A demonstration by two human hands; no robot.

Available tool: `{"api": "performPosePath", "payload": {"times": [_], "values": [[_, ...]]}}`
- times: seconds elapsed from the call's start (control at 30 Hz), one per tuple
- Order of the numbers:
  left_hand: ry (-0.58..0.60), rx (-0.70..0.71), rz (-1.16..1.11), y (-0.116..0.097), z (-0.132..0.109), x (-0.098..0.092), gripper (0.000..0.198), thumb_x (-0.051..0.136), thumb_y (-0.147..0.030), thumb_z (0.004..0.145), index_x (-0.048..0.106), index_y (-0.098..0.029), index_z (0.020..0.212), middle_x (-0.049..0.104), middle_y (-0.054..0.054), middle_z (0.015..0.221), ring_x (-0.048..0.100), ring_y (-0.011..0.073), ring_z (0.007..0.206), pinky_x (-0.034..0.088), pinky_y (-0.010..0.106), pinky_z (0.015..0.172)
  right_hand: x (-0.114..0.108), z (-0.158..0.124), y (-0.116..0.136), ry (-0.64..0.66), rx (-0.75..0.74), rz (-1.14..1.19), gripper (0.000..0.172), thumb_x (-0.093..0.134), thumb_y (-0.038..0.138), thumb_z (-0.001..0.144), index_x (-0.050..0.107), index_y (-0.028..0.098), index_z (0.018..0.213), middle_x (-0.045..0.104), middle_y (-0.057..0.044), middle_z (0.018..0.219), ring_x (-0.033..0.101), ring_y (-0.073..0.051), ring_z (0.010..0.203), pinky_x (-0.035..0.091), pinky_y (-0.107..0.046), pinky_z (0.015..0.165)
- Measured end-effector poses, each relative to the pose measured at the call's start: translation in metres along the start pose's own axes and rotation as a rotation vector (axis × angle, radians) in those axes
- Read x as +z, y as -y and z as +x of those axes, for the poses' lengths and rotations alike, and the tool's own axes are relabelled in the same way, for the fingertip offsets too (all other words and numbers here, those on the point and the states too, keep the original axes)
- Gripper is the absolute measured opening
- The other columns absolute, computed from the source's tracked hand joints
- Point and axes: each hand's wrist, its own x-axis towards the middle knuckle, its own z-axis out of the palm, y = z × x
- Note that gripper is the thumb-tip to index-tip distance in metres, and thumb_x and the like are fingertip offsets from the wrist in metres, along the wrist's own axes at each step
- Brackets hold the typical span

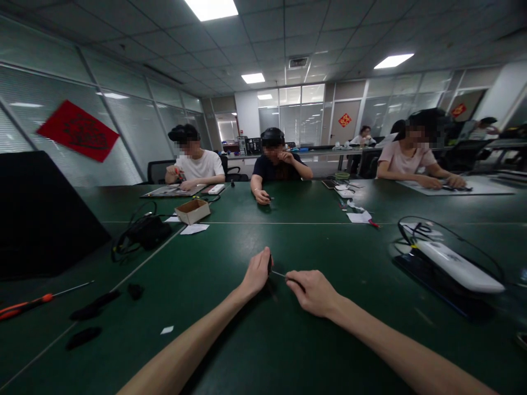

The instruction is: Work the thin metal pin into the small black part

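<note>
My left hand is raised over the green table, pinching a small dark object upright in its fingers. My right hand is just to the right, holding a thin metal shaft with a dark handle partly hidden in the fingers. The shaft's tip reaches toward the dark object. The hands are close but not touching. The dark object is too small to identify.
An orange-handled screwdriver and several black foam pieces lie to my left. A long white device and black cables sit to my right. Ahead are a cardboard box and several seated people working at the table.
</note>
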Motion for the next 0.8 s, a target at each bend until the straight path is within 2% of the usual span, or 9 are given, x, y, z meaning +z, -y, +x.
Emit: {"api": "performPosePath", "payload": {"times": [0.17, 0.33, 0.5, 0.63, 0.7, 0.8], "values": [[-0.018, -0.029, -0.011, 0.006, 0.002, 0.0, 0.052, 0.029, -0.056, 0.088, 0.053, -0.017, 0.065, 0.048, 0.001, 0.055, 0.043, 0.0137, 0.052, 0.032, 0.025, 0.052, -0.001, 0.002, 0.009, -0.002, 0.116, 0.141, 0.026, 0.04, 0.031, 0.092, 0.06, 0.023, 0.105, 0.065, -0.001, 0.085, 0.059, -0.013, 0.069, 0.043, -0.025, 0.064], [-0.062, -0.061, -0.028, 0.013, 0.006, 0.002, 0.053, 0.027, -0.058, 0.087, 0.053, -0.017, 0.067, 0.048, 0.002, 0.055, 0.044, 0.014, 0.052, 0.031, 0.025, 0.051, 0.003, 0.007, 0.016, -0.057, 0.201, 0.276, 0.026, 0.042, 0.033, 0.091, 0.064, 0.023, 0.098, 0.067, -0.003, 0.092, 0.06, -0.017, 0.082, 0.043, -0.027, 0.071], [-0.112, -0.075, -0.019, 0.016, 0.009, 0.004, 0.054, 0.025, -0.059, 0.087, 0.052, -0.017, 0.068, 0.047, 0.001, 0.055, 0.045, 0.0142, 0.053, 0.032, 0.025, 0.052, 0.011, 0.006, 0.019, -0.115, 0.247, 0.351, 0.025, 0.041, 0.032, 0.091, 0.065, 0.023, 0.093, 0.067, -0.002, 0.087, 0.06, -0.016, 0.076, 0.042, -0.026, 0.066], [-0.122, -0.051, 0.028, 0.011, 0.006, 0.004, 0.055, 0.021, -0.058, 0.088, 0.052, -0.016, 0.07, 0.048, 0.001, 0.056, 0.047, 0.0143, 0.056, 0.033, 0.025, 0.054, 0.014, 0.004, 0.017, -0.145, 0.257, 0.404, 0.025, 0.043, 0.034, 0.09, 0.065, 0.022, 0.092, 0.066, -0.001, 0.08, 0.058, -0.014, 0.068, 0.04, -0.025, 0.061], [-0.087, -0.009, 0.074, 0.006, 0.002, 0.006, 0.054, 0.023, -0.057, 0.089, 0.052, -0.016, 0.069, 0.049, 0.001, 0.058, 0.047, 0.0139, 0.058, 0.034, 0.024, 0.056, 0.017, 0.007, 0.012, -0.198, 0.293, 0.443, 0.028, 0.042, 0.038, 0.09, 0.064, 0.02, 0.092, 0.065, -0.002, 0.078, 0.057, -0.014, 0.066, 0.039, -0.024, 0.059], [0.05, 0.07, 0.103, 0.001, -0.005, 0.012, 0.051, 0.031, -0.056, 0.088, 0.051, -0.015, 0.066, 0.051, 0.002, 0.06, 0.048, 0.0129, 0.059, 0.035, 0.024, 0.057, 0.02, 0.014, 0.0, -0.348, 0.441, 0.525, 0.037, 0.038, 0.044, 0.09, 0.063, 0.017, 0.092, 0.062, -0.003, 0.071, 0.054, -0.014, 0.06, 0.037, -0.023, 0.052]]}}
